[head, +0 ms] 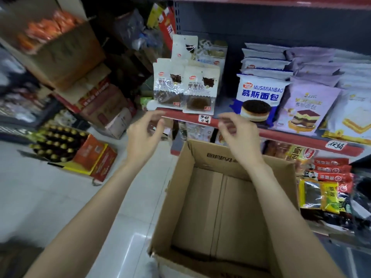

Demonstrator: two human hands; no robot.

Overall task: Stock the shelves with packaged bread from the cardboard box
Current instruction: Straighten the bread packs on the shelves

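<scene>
On the far left of the floor sits a crate of dark bottles [58, 143] beside an orange carton [94, 157], with stacked cartons [96, 101] behind them. That side is crowded, though bare floor tile [50, 197] lies between it and the person.

The left hand [144, 135] hangs in the air just below the red shelf edge [281, 135], its fingers [158, 125] loosely curled and holding nothing. Above it, 2 dark bread packs [184, 91] stand upright at the very front of the shelf, their bottom seams at or slightly over the lip. More of the same packs [186, 47] lean behind them.

The right hand [239, 137] hovers at the same height, fingers [224, 119] half open and likewise empty. Below both hands the cardboard box [180, 187] stands open on the floor, and what shows of its inside is bare cardboard, so the bread seems to be all on the shelf and the step in hand looks like a last tidy of the front row.

To do it well, I would nudge the 2 front packs back from the lip with flat fingers, so they lean on the row behind rather than tip forward.

To the right, blue cake-bread packs [261, 97], lilac packs [307, 109] and white packs [353, 121] fill the shelf closely, leaving a narrow gap only between the dark packs and the blue ones. The box's raised far flap [218, 155] stands just under the hands, so any downward move should go straight, not sideways into the snacks [325, 189] on the lower right.
</scene>
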